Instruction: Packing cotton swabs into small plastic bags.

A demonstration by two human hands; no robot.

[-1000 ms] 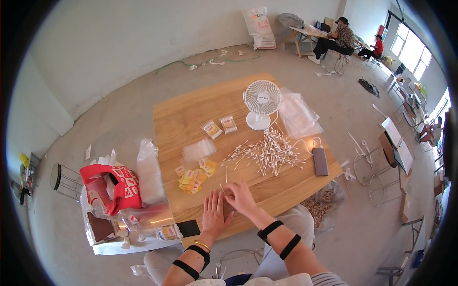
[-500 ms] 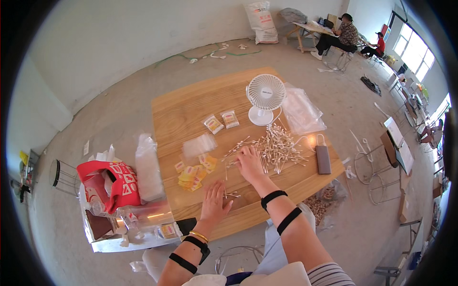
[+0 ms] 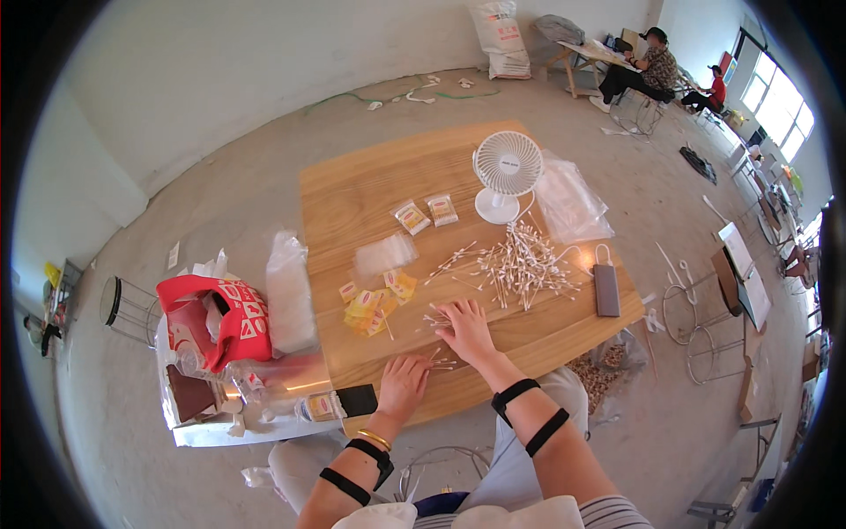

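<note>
Near the table's front edge, my left hand (image 3: 404,385) rests with its fingers drawn together against a few cotton swabs (image 3: 444,362) that stick out on its right side. My right hand (image 3: 467,330) is a little farther off, fingers bent and closed on a small bunch of cotton swabs (image 3: 434,318) showing past its fingertips. Beyond it spreads a large loose heap of white-tipped cotton swabs (image 3: 525,269). Several yellow printed cards (image 3: 370,310) lie left of my right hand, with a stack of small clear bags (image 3: 385,256) behind them.
A white fan (image 3: 508,166) and two filled packets (image 3: 426,213) stand farther back. A grey power bank (image 3: 606,291) and large clear bags (image 3: 571,201) lie on the right. A red bag (image 3: 231,319) sits left of the wooden table (image 3: 361,181). People sit at the far right.
My right hand has come away from the heap's edge toward me, with swabs at its fingertips. The fingers of my left hand have drawn in by the near swabs. The view has shifted slightly.
</note>
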